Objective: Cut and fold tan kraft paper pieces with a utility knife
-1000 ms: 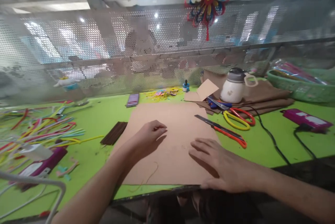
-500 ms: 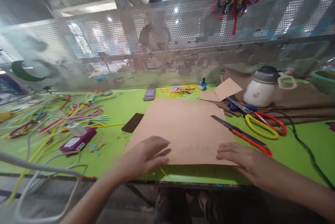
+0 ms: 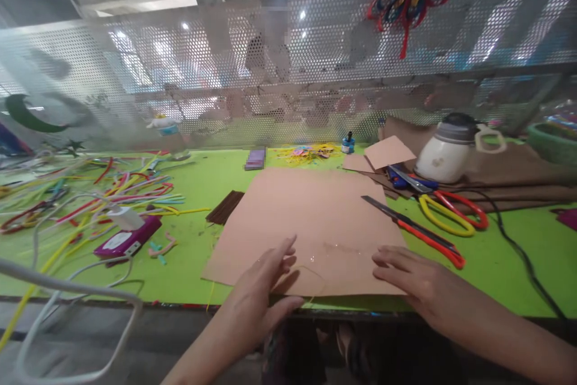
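A large tan sheet [image 3: 306,211] lies flat on the green table. Over its lower left part is my left hand [image 3: 265,289], fingers apart and slightly curled, thumb spread, holding nothing. A thin yellow strand [image 3: 315,274] shows beside it on the sheet. My right hand [image 3: 417,280] rests on the lower right corner of the sheet, fingers laid out flat. Just beyond it, a utility knife [image 3: 419,235] with a red handle lies across the sheet's right edge. Dark brown strips [image 3: 225,207] sit at the sheet's left edge.
Scissors [image 3: 446,211] and a white jug [image 3: 444,154] stand right, near brown fabric [image 3: 518,169]. Coloured strands [image 3: 126,187], a purple power strip [image 3: 128,239] and white cable [image 3: 67,292] lie left. At the back are a blue bottle [image 3: 348,145] and a mesh panel [image 3: 216,72].
My left hand has moved right and turned more upright, with its thumb spread. The sheet's lower edge sits slightly nearer to me, its lower left corner uncovered. My right hand has barely moved.
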### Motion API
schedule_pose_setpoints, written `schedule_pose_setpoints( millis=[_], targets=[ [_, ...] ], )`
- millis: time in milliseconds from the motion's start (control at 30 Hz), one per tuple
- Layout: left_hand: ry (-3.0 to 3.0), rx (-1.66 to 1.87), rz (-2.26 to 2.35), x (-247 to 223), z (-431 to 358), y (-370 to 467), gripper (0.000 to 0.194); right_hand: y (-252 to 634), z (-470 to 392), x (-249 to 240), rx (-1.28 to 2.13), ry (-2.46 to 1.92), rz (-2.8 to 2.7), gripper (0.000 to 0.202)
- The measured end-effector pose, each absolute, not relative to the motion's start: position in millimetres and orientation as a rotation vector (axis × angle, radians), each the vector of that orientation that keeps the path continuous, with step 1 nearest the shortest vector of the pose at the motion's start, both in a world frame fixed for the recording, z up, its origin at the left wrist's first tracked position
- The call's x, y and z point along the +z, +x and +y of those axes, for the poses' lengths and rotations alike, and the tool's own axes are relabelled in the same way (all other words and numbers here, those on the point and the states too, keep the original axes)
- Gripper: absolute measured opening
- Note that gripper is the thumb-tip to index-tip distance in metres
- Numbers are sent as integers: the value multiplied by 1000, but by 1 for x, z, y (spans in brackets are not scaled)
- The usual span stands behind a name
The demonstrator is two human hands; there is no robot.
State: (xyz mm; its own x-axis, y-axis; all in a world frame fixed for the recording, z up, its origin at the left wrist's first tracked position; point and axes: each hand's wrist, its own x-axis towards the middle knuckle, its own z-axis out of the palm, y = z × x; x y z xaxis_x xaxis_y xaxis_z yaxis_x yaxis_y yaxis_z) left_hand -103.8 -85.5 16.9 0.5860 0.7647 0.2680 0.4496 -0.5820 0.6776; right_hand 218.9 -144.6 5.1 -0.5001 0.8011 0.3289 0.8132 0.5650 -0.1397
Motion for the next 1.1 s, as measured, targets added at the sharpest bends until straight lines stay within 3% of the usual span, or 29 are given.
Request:
schedule_pose_setpoints(
  millis=[133, 267, 367, 467, 600, 700, 1100],
  targets=[
    [2334, 696, 825, 17, -80, -85, 19, 215, -145, 10, -33, -1328, -2435, 51],
    [2358, 684, 804, 20, -82, -81, 25, 211, -145, 14, -17, -1356, -2406, 54],
    [2336, 630, 860, 28, -87, -82, 17, 209, -144, 16, -18, -1380, -2414, 51],
    [2398, 590, 892, 32, -92, -77, 45, 209, -143, 17, -29, -1377, -2413, 50],
    [2420, 714, 812, 23, -91, -68, 12, 211, -144, 14, -32, -1361, -2387, 53],
    [2374, 826, 739, 16, -86, -70, 22, 212, -145, 12, 0, -1364, -2367, 55],
    [2149, 1057, 668, 35, -107, -132, 22, 220, -137, 16, 203, -1421, -2315, 35]
  ],
)
